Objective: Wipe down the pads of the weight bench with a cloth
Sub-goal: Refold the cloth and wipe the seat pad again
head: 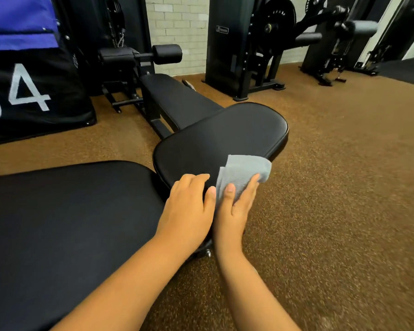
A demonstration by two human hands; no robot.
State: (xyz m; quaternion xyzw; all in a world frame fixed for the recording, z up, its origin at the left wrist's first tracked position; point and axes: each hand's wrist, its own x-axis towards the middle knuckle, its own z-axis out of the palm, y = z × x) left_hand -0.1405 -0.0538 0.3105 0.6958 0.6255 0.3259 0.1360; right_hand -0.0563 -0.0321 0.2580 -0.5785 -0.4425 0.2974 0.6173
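Note:
The weight bench has two black pads: a long back pad [65, 223] at lower left and a smaller seat pad [215, 134] beyond it. A folded grey cloth [244, 173] lies against the near right edge of the seat pad. My right hand [234, 206] holds the cloth, thumb on top and fingers along its right side. My left hand [189, 206] rests on the near corner of the seat pad, its fingers bent over the pad's edge, right beside the cloth.
Brown speckled rubber floor [332, 187] spreads to the right. Another black bench [177, 99] stands behind the seat pad. Black weight machines [256, 44] line the white brick wall. A dark banner with white digits [29, 91] stands at the left.

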